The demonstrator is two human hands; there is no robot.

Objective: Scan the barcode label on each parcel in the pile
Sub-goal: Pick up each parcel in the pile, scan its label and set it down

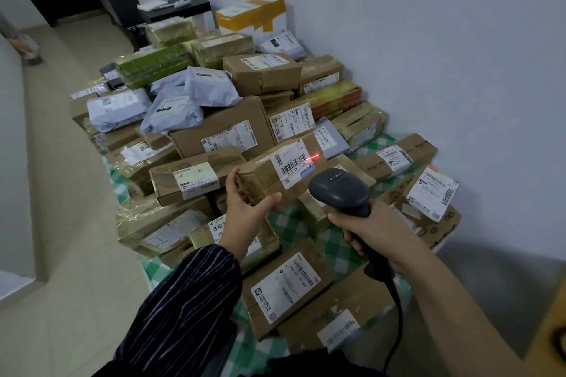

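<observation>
left hand [248,206]: arm reached forward, thumb and fingers clasping parcel [275,174] end | right hand [364,231]: bare forearm, fist wrapped round scanner [340,193] handle

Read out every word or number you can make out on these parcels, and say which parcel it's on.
"4-3": handwritten on a white label behind the held parcel.
"305": on the held parcel's own label, near the left hand.
"505 101 16 647": on the label of the near box.
All other print, and the scanner logo, is too small or blurred to read.
</observation>
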